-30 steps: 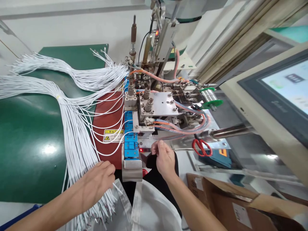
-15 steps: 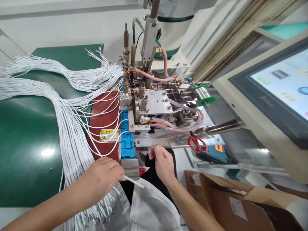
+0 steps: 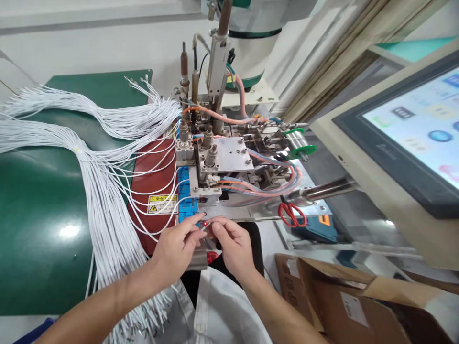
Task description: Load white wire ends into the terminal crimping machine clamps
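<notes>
1. Evidently the work centres on a white cable end (image 3: 203, 229), raised between both hands just in front of the blue fixtures (image 3: 186, 209); it is held short, I'd judge, so that the tip cannot wander
2. The left hand (image 3: 172, 251) presses it with the thumb, apparently against fingers hidden behind, while the index reaches out nearly straight and leaves a small gap above the thumb; this probably steadies the cable
3. The right hand (image 3: 234, 246) meets it from the other side, thumb and index curled almost together at the tip; whether they really pinch it I cannot tell
4. Farther left, the cable bundle (image 3: 111, 215) hangs toward the person, gathered by a yellow tie (image 3: 76, 151), likely against tangling, and part of it fans across the red-brown panel (image 3: 152, 165) to the blue fixtures, presumably to keep ends in order
5. Out to the right, red-handled scissors (image 3: 292, 215) sit at the machine's edge, handy for the right hand, and a tilted screen (image 3: 412, 119) stands angled, probably for easy reading
</notes>
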Motion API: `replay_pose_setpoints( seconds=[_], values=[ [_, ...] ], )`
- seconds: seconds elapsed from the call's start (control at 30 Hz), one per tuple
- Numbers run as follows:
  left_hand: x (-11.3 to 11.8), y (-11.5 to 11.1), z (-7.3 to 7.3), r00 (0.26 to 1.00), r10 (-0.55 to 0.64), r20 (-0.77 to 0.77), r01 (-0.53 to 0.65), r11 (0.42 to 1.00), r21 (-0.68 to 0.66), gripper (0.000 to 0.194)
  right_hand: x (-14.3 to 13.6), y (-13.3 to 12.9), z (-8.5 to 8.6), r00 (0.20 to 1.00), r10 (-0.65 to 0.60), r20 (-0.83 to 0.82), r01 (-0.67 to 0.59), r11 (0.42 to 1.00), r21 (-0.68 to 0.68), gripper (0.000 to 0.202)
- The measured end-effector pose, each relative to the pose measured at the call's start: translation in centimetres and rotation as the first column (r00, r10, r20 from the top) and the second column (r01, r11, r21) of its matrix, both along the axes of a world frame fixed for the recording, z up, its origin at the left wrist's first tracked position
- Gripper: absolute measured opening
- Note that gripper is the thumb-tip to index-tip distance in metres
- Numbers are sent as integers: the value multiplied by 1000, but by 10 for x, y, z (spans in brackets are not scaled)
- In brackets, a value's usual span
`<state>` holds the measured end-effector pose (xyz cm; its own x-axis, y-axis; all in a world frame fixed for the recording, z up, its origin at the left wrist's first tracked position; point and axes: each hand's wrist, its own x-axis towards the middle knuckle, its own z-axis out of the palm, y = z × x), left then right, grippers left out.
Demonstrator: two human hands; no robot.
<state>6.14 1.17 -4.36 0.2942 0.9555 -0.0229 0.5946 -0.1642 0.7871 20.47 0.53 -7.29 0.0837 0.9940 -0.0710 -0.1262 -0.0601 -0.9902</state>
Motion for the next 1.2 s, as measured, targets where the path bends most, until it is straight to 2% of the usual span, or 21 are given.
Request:
replay_pose_setpoints(
  seconds=[0.07, 0.13, 0.23, 0.3, 0.37, 0.43, 0.53, 0.63, 0.7, 0.9, 1.07, 1.2],
  values=[
    [-2, 0, -1, 999, 20, 25, -20, 999, -37, 35, -2, 1, 0, 999, -16, -30, 15, 1000, -15, 14],
    [-4, 0, -3, 1000, -16, 17, 16, 1000, -10, 37, -3, 2, 1, 1000, -10, 26, 9, 1000, 6, 11],
    [-6, -3, -10, 994, -94, -48, 101, 979, 179, 35, -3, 4, 5, 988, -5, 154, -5, 998, 65, 14],
    [-5, -4, -14, 991, -86, -98, 112, 943, 312, 31, -3, 5, 7, 971, -28, 239, 1, 994, 112, 16],
    [-3, -4, -15, 994, -41, -105, 77, 927, 366, 27, -4, 6, 8, 950, -56, 308, 8, 988, 153, 16],
    [-1, -3, -13, 998, -1, -66, 21, 953, 302, 22, -5, 6, 8, 943, -63, 326, 11, 987, 159, 15],
    [0, 1, -7, 997, 68, 35, -70, 996, 51, 18, -8, 5, 5, 981, -35, 190, 23, 998, 62, 15],
    [0, 3, -3, 982, 128, 141, -104, 981, -166, 17, -10, 4, 0, 1000, -16, 27, 17, 999, -35, 13],
    [-1, 4, -3, 973, 145, 177, -101, 966, -237, 18, -9, 4, -2, 1000, -8, 28, 9, 1000, -13, 10],
    [-1, 3, -5, 973, 142, 182, -82, 949, -303, 23, -7, 7, -1, 981, 15, 194, -27, 998, 57, 11],
    [2, 0, -6, 945, 198, 259, -105, 937, -333, 23, -18, 4, 3, 996, -64, 67, 67, 997, -45, 13],
    [4, -2, -5, 931, 220, 292, -125, 941, -313, 21, -26, 2, 2, 993, -118, 9, 118, 992, -54, 13]
  ],
)
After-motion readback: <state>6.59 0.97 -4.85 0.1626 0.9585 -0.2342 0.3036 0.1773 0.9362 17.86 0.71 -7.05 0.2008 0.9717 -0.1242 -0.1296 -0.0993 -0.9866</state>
